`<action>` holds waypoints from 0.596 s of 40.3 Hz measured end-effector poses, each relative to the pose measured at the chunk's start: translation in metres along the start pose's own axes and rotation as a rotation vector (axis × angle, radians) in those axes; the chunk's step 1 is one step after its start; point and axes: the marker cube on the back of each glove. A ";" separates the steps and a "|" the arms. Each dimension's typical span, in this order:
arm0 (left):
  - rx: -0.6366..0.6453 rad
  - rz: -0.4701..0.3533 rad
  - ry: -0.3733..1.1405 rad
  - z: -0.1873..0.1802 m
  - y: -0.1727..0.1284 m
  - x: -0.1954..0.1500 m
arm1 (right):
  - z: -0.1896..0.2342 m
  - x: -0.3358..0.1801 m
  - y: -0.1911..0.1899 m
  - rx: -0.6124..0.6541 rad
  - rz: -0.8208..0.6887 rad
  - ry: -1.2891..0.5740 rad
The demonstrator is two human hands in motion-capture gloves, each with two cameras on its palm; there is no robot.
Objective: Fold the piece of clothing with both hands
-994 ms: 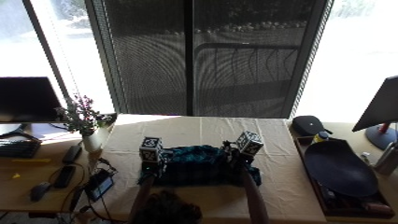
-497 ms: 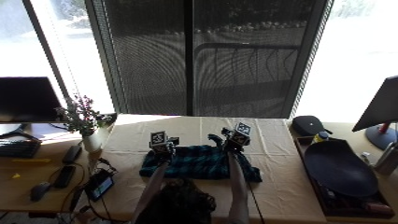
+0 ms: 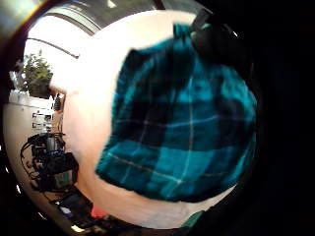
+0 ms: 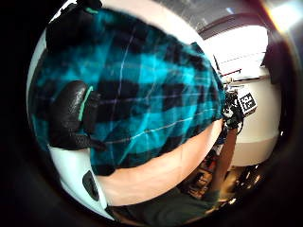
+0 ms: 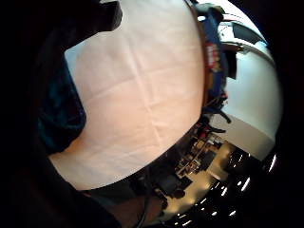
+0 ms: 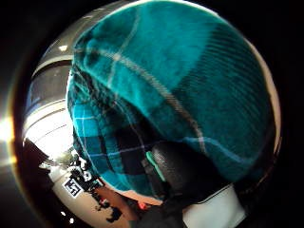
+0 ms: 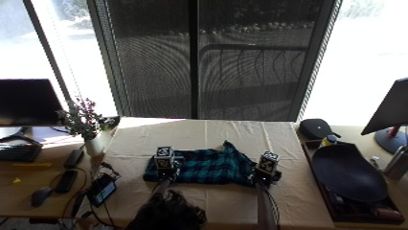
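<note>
A teal and dark plaid cloth (image 7: 210, 167) lies as a folded band on the cream-covered table (image 7: 191, 134), with one corner pointing toward the window. My left hand (image 7: 164, 165) is at its left end, thumb (image 4: 71, 118) and fingers (image 3: 216, 39) curled against the fabric (image 3: 177, 128). My right hand (image 7: 266, 172) is at its right end. There the cloth (image 6: 180, 80) bulges close over the palm, with the thumb (image 6: 183, 173) tucked under a fold. The little finger side of the right palm faces bare tablecloth (image 5: 142, 95).
A potted plant (image 7: 86, 127) and small devices (image 7: 102, 189) sit along the table's left edge. A dark oval tray (image 7: 347, 175) and a black pouch (image 7: 314, 127) are at the right. Monitors stand at both sides.
Both hands have come back from the cloth's far edge toward the person and moved apart to its two ends. The cloth now lies as a wider, flatter band.
</note>
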 end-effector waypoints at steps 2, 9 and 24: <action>0.067 -0.015 -0.076 0.011 -0.011 -0.012 | 0.008 -0.003 0.000 0.005 -0.046 -0.078; -0.105 0.024 0.104 0.030 0.007 -0.004 | 0.009 -0.022 0.013 0.038 -0.150 -0.165; -0.036 -0.002 0.313 -0.047 0.025 -0.010 | -0.054 -0.127 -0.029 0.069 -0.285 -0.804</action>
